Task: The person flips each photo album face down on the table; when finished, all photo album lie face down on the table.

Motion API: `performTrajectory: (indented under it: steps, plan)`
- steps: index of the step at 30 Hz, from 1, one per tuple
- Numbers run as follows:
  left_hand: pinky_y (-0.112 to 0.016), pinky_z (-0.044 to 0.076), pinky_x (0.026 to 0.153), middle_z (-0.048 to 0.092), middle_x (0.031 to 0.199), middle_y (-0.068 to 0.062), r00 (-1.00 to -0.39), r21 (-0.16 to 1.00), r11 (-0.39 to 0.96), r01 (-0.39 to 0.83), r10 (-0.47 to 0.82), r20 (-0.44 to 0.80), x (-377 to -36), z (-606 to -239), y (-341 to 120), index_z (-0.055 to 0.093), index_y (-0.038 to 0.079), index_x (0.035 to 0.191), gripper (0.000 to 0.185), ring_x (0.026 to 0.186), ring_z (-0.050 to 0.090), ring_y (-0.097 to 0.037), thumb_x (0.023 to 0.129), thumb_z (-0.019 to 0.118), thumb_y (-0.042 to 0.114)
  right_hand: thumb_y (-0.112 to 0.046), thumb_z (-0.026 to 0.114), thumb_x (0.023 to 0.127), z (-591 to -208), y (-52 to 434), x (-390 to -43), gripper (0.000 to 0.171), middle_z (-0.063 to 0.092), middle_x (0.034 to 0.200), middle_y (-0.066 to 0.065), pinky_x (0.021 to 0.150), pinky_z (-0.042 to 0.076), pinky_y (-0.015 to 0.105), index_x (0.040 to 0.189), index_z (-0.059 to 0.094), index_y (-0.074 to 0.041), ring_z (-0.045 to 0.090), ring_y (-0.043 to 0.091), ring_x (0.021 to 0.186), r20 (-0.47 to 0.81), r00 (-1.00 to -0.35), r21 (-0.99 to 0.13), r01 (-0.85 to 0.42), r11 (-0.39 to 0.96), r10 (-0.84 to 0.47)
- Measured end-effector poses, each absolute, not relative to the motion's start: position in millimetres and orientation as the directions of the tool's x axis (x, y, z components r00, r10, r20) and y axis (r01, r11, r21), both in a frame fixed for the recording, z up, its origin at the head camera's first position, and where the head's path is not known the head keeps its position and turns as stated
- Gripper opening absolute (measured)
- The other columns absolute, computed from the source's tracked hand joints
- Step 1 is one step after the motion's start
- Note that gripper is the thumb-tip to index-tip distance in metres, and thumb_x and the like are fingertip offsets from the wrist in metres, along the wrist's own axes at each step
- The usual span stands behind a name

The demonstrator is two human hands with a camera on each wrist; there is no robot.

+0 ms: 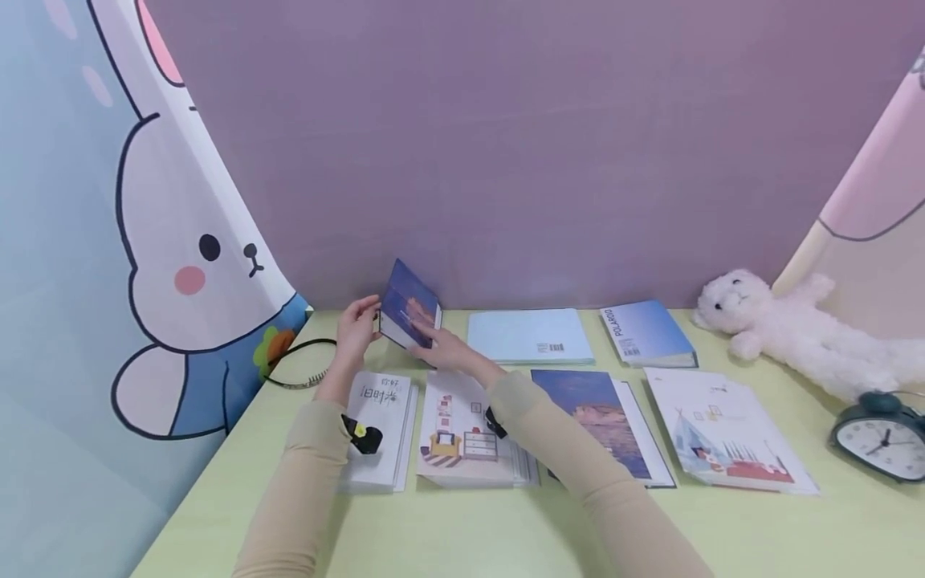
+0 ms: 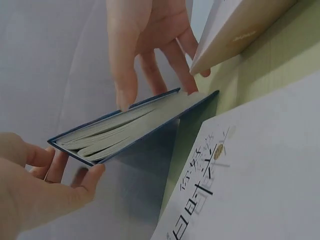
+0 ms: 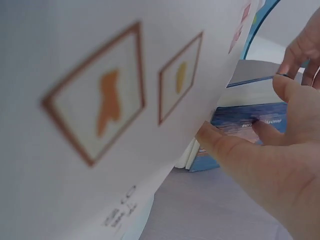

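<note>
A small blue photo album [image 1: 406, 299] with a sunset-like cover is tilted up at the table's back left. My left hand [image 1: 357, 325] pinches its spine corner, thumb and fingers on either side, as the left wrist view shows. Across its front cover lies my right hand [image 1: 444, 349], fingers spread and fairly straight; in the right wrist view the thumb [image 3: 284, 89] is at the cover's edge. The album's pages [image 2: 115, 130] are slightly fanned. Below the hands are a white album with black lettering [image 1: 377, 429] and a white album with a room drawing [image 1: 470, 429].
Behind are a pale blue album [image 1: 527, 333] and a POLAROID album [image 1: 646, 331]. A rock-and-water album [image 1: 588, 405] and a tent-picture album [image 1: 730, 433] lie to the right, near a white plush toy [image 1: 788, 329] and alarm clock [image 1: 883, 441]. A black headband [image 1: 298, 384] lies left.
</note>
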State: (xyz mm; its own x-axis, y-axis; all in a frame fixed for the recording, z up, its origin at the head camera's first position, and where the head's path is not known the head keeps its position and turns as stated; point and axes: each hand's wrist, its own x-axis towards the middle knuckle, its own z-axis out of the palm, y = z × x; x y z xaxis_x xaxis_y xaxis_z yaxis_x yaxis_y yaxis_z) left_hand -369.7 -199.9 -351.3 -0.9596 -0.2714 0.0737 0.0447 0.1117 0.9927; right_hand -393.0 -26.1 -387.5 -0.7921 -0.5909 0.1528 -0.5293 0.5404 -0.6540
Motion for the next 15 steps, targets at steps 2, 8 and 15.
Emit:
performTrajectory:
  steps: [2, 8, 15]
  plan:
    - [-0.027, 0.051, 0.085, 0.05, 0.138, -0.008, -0.958, 0.992, 0.113, 0.05, -0.274, 0.079, -369.2, -350.9, -197.3, 0.045, 0.01, 0.137, 0.037, 0.109, 0.049, -0.017, 0.101, 0.035, 0.014, -0.04, 0.049, 0.096, -388.0, -26.3, -392.6, 0.067, -0.002, 0.159, -0.002, 0.112, 0.027, 0.053, 0.151, 0.016, -0.021, 0.028, 0.037, 0.138, 0.146, -0.806, -0.665, -0.51, 0.546, -0.574]
    - [-0.032, 0.048, 0.097, 0.05, 0.138, -0.011, -0.963, 0.997, 0.059, 0.053, -0.263, 0.067, -369.8, -350.1, -193.0, 0.042, 0.009, 0.138, 0.038, 0.118, 0.053, -0.027, 0.101, 0.036, 0.014, -0.048, 0.047, 0.095, -389.4, -24.8, -394.4, 0.068, 0.012, 0.158, 0.003, 0.112, 0.028, 0.051, 0.151, 0.018, -0.023, 0.028, 0.036, 0.139, 0.122, -0.846, -0.707, -0.441, 0.553, -0.518]
    - [-0.032, 0.049, 0.097, 0.05, 0.137, -0.013, -0.966, 0.998, 0.018, 0.062, -0.249, 0.065, -369.7, -349.7, -192.3, 0.041, 0.008, 0.139, 0.039, 0.119, 0.054, -0.028, 0.101, 0.036, 0.011, -0.042, 0.055, 0.093, -390.2, -24.7, -397.2, 0.062, 0.039, 0.147, 0.011, 0.111, 0.033, 0.045, 0.146, 0.034, -0.019, 0.038, 0.031, 0.134, 0.15, -0.884, -0.75, -0.394, 0.532, -0.442]
